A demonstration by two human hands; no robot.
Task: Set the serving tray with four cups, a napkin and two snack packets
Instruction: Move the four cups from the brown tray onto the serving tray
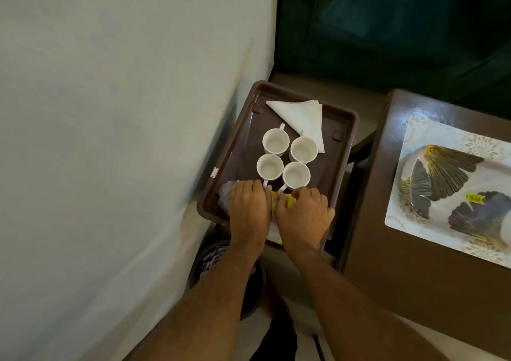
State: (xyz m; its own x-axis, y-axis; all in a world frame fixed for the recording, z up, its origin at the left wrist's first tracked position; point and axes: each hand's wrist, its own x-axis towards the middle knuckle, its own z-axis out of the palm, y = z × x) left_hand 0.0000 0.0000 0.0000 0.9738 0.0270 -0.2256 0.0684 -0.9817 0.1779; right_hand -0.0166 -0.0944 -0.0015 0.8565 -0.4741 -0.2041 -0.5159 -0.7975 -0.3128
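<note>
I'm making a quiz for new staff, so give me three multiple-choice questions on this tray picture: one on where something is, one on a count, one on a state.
1. Where does the folded napkin lie on the brown tray?
A. at the far end, beyond the cups
B. under the hands
C. off the tray

2. How many white cups stand on the tray?
A. two
B. three
C. four

3. How do the cups stand?
A. upside down
B. upright and empty
C. stacked

Answers:
1 A: the napkin sits past the cups, away from the left hand and right hand.
2 C: four rims show, in two rows of two.
3 B: every open mouth faces up, and the insides are bare white.
</note>
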